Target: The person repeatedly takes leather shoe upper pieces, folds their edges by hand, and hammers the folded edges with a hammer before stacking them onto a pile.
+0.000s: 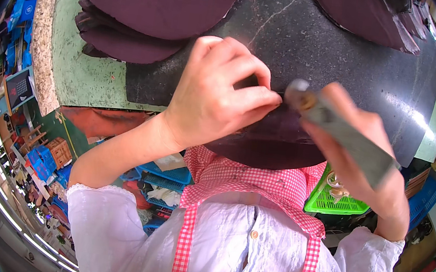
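A dark maroon leather-like piece (266,154) lies at the near edge of the black stone slab (275,26), its curved lower edge toward my apron. My left hand (221,90) is closed, thumb and fingertips pinched at the far part of this piece; the exact grip is partly hidden. My right hand (355,145) is wrapped round a hammer (351,139), blurred by motion. The hammer's round metal face is just right of my left fingertips, and its long flat grey tail points toward my right forearm. Its handle is mostly hidden.
Stacked maroon pieces (163,1) lie at the slab's far left, with another stack (363,15) far right. The slab sits on a pale green tabletop (86,76). Below the table are a bright green basket (337,202) with small items and blue baskets (167,173).
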`<state>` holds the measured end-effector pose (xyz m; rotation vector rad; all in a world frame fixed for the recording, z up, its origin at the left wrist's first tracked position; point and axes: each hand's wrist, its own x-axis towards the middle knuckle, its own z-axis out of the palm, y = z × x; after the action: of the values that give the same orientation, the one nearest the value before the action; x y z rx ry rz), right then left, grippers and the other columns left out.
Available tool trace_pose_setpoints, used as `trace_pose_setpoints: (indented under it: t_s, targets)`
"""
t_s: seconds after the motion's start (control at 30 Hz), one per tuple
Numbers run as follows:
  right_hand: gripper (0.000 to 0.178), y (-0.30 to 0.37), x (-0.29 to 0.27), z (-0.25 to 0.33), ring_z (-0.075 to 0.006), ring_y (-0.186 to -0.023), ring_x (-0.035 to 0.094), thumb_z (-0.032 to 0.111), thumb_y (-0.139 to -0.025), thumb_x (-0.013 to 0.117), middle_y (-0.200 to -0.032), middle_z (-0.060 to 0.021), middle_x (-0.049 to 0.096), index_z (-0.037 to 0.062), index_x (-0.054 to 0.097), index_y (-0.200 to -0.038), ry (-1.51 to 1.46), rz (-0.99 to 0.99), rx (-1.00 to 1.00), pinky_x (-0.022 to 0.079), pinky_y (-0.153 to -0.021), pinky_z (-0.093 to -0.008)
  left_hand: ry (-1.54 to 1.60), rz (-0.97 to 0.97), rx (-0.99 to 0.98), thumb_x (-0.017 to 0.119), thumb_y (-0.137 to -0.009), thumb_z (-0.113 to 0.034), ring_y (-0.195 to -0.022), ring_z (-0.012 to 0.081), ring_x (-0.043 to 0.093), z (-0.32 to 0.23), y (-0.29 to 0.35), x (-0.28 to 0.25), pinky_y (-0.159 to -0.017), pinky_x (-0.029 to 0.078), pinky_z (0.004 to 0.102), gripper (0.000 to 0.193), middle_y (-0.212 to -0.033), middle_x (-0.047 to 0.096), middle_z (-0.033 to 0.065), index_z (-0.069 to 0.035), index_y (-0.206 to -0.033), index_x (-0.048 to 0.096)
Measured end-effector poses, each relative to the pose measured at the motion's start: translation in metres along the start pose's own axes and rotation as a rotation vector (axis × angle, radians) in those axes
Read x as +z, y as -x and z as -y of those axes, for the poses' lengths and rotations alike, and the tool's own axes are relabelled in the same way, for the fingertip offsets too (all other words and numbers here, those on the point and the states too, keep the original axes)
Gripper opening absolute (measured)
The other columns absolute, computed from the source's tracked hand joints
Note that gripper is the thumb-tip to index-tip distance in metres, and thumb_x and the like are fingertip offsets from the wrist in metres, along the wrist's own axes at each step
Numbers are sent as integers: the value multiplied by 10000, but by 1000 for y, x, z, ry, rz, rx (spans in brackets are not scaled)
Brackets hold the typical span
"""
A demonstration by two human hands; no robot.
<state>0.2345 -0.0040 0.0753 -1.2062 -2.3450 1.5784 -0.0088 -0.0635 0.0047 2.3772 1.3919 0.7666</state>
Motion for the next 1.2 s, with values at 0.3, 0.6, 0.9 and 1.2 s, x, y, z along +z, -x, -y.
trace_pose_setpoints:
  t_s: [0.3, 0.6, 0.9, 1.2]
  targets:
    - [360, 2, -14, -3, -146, -720, 629, 21, -1006, 645, -864, -102, 641, -136, 559, -1318, 233, -131, -248, 501, -652, -283, 82, 1, -114, 885, -688, -196, -1026, 229, 548, 3, 4, -5, -900, 418, 381, 253, -1054, 645, -35, -223, -931, 820]
    - [174, 9, -10, 8, -347, -634, 661, 58, -945, 693, -744, -161, 591, -22, 558, -1021, 175, -8, -105, 463, -573, -395, 94, 21, -103, 849, -707, -178, -1019, 225, 557, 1, -3, -4, -895, 406, 397, 328, -997, 629, -49, -220, -1030, 811]
    - [184, 9, -4, 0, -259, -589, 578, 68, -958, 694, -729, -148, 550, -10, 545, -1032, 168, -58, -92, 427, -553, -371, 50, -15, -75, 862, -714, -213, -1021, 213, 554, 8, 2, -3, -888, 404, 394, 250, -1026, 651, -49, -254, -958, 828]
    - [168, -8, 4, 0, -327, -580, 564, 42, -968, 676, -697, -162, 527, 12, 528, -1043, 89, -40, -94, 425, -541, -385, -44, -52, 30, 862, -697, -215, -973, 207, 571, 4, 6, 5, -851, 395, 390, 259, -963, 649, -78, -239, -947, 800]
